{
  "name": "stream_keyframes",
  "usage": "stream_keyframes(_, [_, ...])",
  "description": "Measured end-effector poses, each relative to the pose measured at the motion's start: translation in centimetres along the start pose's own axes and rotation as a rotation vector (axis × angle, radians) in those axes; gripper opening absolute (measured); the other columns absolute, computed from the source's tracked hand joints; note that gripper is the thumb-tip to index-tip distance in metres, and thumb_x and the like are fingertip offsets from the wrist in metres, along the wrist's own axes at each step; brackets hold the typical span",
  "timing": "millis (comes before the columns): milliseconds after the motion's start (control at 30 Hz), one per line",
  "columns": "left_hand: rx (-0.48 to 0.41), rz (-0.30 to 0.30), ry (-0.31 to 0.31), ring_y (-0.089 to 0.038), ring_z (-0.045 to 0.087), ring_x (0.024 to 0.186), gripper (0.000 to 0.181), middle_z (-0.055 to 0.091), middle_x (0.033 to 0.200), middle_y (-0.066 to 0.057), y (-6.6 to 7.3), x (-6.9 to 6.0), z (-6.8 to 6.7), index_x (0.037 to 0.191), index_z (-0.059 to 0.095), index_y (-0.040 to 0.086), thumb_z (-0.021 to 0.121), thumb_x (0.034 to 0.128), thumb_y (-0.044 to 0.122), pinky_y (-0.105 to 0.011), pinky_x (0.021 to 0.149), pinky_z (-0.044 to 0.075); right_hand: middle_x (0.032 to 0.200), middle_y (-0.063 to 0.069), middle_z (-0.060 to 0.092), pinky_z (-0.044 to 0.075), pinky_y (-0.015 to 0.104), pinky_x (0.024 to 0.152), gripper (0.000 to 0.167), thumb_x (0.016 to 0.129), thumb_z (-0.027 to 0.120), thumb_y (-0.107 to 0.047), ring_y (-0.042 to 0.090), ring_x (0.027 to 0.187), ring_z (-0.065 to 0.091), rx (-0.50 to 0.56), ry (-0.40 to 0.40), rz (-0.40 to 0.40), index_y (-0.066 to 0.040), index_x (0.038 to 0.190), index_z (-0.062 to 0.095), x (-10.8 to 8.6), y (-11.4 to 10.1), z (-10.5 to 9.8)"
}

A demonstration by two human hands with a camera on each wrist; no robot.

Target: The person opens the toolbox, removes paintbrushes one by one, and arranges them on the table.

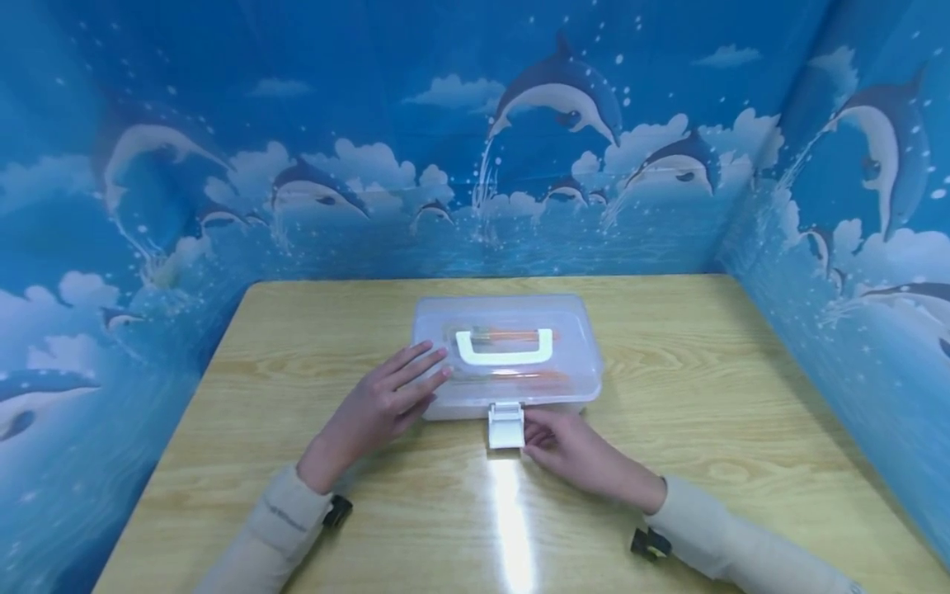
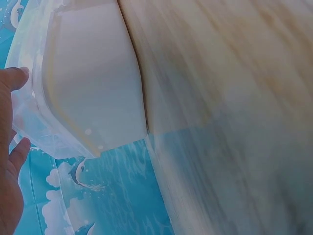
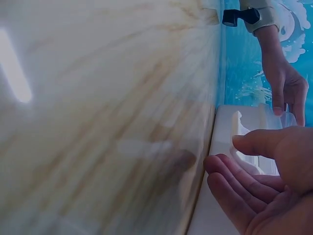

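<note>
A translucent plastic storage box (image 1: pixel 575 330) with a lid and a white carry handle (image 1: pixel 505 357) stands on the table. Orange-handled items (image 1: pixel 530 377) show faintly through its lid. My left hand (image 1: pixel 386 394) rests with spread, fairly straight fingers on the lid's left side; the left wrist view shows its thumb (image 2: pixel 18 78) against the clear lid edge. At the front, the white latch (image 1: pixel 506 426) is swung outward. My right hand (image 1: pixel 571 452) pinches the latch's right edge, its thumb (image 3: pixel 252 142) on the latch and the other fingers curled beside it.
The wood-grain table (image 1: pixel 705 355) reaches back to a blue dolphin-print curtain (image 1: pixel 416 148), which also hangs at both sides. A bright reflection lies on the table before the box. Each sleeve cuff carries a small black device (image 1: pixel 651 544).
</note>
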State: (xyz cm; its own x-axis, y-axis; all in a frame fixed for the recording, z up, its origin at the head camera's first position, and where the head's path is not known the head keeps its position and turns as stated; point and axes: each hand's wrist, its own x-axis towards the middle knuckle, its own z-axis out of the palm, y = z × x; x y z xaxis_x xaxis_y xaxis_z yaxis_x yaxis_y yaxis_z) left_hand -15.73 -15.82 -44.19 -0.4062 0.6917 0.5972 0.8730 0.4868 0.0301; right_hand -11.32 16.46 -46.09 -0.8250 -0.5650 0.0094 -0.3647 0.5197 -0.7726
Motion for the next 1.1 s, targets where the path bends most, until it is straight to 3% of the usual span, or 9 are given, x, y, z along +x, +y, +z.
stream_keyframes(333, [0.000, -0.016, -0.011, -0.036, 0.052, 0.138, 0.059, 0.058, 0.147, -0.015, 0.2, 0.1, -0.1, 0.140, 0.062, 0.007, 0.081, 0.0834, 0.006, -0.048, 0.116, 0.045, 0.103, 0.005, 0.074, 0.062, 0.028, 0.087, 0.039, 0.090, 0.072, -0.003, 0.015, 0.094, 0.072, -0.164, -0.012, 0.046, 0.004, 0.128, 0.063, 0.2, -0.4, -0.3])
stream_keyframes(567, [-0.001, -0.024, -0.011, -0.036, 0.052, 0.137, 0.061, 0.058, 0.146, -0.015, 0.2, 0.0, -0.1, 0.139, 0.062, 0.007, 0.082, 0.0819, 0.005, -0.048, 0.115, 0.046, 0.101, 0.003, 0.073, 0.062, 0.035, 0.090, 0.041, 0.088, 0.072, -0.002, 0.018, 0.097, 0.072, -0.290, 0.010, -0.029, -0.001, 0.128, 0.063, -0.5, -0.8, -0.7])
stream_keyframes(867, [0.003, -0.031, -0.019, -0.036, 0.050, 0.139, 0.057, 0.057, 0.147, -0.015, 0.3, 0.1, -0.2, 0.140, 0.062, 0.007, 0.079, 0.0849, 0.006, -0.048, 0.116, 0.044, 0.120, 0.007, 0.072, 0.060, 0.045, 0.095, 0.054, 0.088, 0.075, -0.005, 0.022, 0.109, 0.070, -0.370, 0.005, -0.052, -0.009, 0.139, 0.059, -1.7, -2.5, -2.2])
stream_keyframes(1100, [0.011, -0.015, -0.005, -0.037, 0.051, 0.137, 0.057, 0.058, 0.146, -0.016, 0.2, 0.0, 0.1, 0.139, 0.062, 0.007, 0.079, 0.0849, 0.007, -0.048, 0.116, 0.045, 0.133, 0.005, 0.068, 0.057, 0.045, 0.101, 0.050, 0.089, 0.076, -0.006, 0.025, 0.120, 0.066, -0.407, 0.077, -0.184, -0.008, 0.137, 0.061, -2.6, -3.8, -3.5])
